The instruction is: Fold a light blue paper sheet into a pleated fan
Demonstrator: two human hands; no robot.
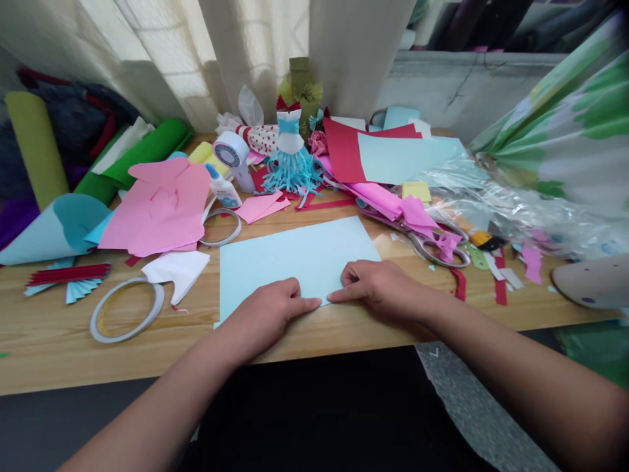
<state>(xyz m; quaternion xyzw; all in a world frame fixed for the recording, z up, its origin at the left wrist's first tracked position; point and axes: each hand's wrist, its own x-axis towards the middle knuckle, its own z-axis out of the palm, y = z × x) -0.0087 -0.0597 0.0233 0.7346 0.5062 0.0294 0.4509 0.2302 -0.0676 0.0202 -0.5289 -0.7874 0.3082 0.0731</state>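
Observation:
A sheet of light blue paper [289, 252] lies on the wooden table, directly before me. At its near edge, my left hand [272, 303] has its index finger stretched along the paper, the other fingers curled under. My right hand [378, 288] pinches the same edge with thumb and index finger. The two index fingertips almost meet at the middle of that edge. A narrow strip seems turned over there, but the hands cover most of it. Beyond the sheet stands a small paper dress [289, 144] with a blue fringed skirt.
Left are a tape roll [126, 309], another tape roll [221, 227], pink paper [157, 203], a glue bottle [223, 187] and a small fan [234, 157]. Scissors [439, 246], paper scraps and clear plastic wrap [521, 210] lie right. A cylindrical container [594, 282] sits far right.

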